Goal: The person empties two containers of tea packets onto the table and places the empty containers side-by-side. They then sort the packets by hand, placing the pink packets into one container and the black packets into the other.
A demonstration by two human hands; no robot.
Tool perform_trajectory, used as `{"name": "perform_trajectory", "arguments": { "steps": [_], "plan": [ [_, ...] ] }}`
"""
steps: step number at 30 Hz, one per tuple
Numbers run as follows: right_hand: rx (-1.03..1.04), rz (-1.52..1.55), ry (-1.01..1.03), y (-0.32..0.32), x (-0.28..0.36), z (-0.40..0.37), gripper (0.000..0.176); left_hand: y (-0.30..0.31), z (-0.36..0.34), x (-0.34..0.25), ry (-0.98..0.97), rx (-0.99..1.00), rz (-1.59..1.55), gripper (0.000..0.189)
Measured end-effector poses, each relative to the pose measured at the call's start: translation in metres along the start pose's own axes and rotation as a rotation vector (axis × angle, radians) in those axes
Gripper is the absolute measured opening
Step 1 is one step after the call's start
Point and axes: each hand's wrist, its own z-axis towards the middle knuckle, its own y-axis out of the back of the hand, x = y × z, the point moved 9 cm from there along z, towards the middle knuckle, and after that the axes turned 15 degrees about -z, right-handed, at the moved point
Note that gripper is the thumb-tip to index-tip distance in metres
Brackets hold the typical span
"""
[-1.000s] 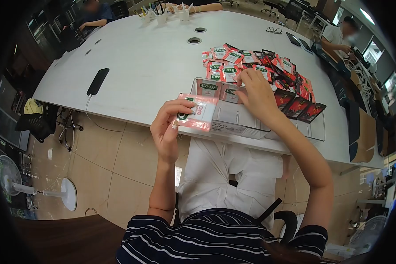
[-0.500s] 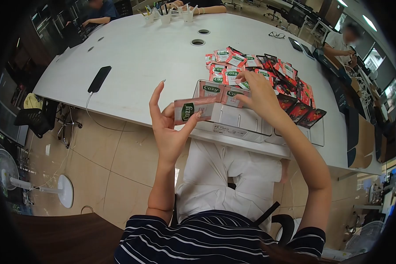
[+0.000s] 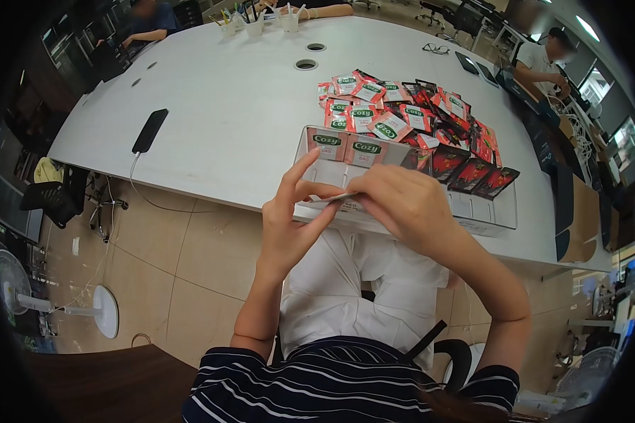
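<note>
Between both hands a packet [image 3: 337, 198] is seen nearly edge-on, over the front of a clear tray [image 3: 501, 220]. My left hand [image 3: 293, 215] pinches its left side with thumb and fingers. The right side is gripped by my right hand [image 3: 402, 204], whose back hides part of the tray. Two pink Cozy packets [image 3: 365, 150] stand upright along the tray's back left. Dark red packets [image 3: 473, 173] stand leaning in its right part. Behind the tray lies a loose pile of pink and dark red packets [image 3: 416, 116].
A phone [image 3: 150, 131] with a white cable lies on the white table [image 3: 212, 120] at left. Cups with pens [image 3: 254, 27], eyeglasses [image 3: 436, 48] and two more phones [image 3: 466, 62] are farther back. Cardboard [image 3: 585, 218] is at right. Other people sit at the far left, far edge and right.
My right hand has come from the pile toward my left hand and grips the packet too. The packet has turned from facing the camera to edge-on. Another Cozy packet now shows at the pile's front.
</note>
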Motion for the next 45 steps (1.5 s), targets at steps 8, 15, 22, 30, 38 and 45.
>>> {"name": "perform_trajectory", "arguments": {
  "steps": [8, 15, 22, 30, 38, 45],
  "plan": [
    [0.0, 0.348, -0.551, -0.004, -0.093, -0.034, 0.036, 0.009, 0.01, 0.01, -0.107, -0.046, 0.144, 0.054],
    [0.075, -0.221, -0.331, -0.02, -0.091, -0.042, 0.024, 0.014, 0.017, 0.052, -0.171, 0.01, 0.037, 0.054],
    [0.033, -0.453, -0.301, -0.026, -0.092, -0.031, 0.029, 0.015, 0.014, 0.069, -0.049, -0.047, -0.14, 0.06],
    [0.046, -0.462, -0.33, -0.029, -0.106, -0.019, 0.036, 0.015, 0.014, 0.071, -0.053, -0.035, -0.133, 0.064],
    [0.067, -0.409, -0.331, -0.03, -0.109, -0.016, 0.035, 0.012, 0.015, 0.073, -0.029, -0.003, -0.081, 0.067],
    [0.062, -0.376, -0.334, -0.022, -0.108, -0.016, 0.033, 0.012, 0.015, 0.07, -0.045, -0.015, -0.108, 0.063]
  ]
}}
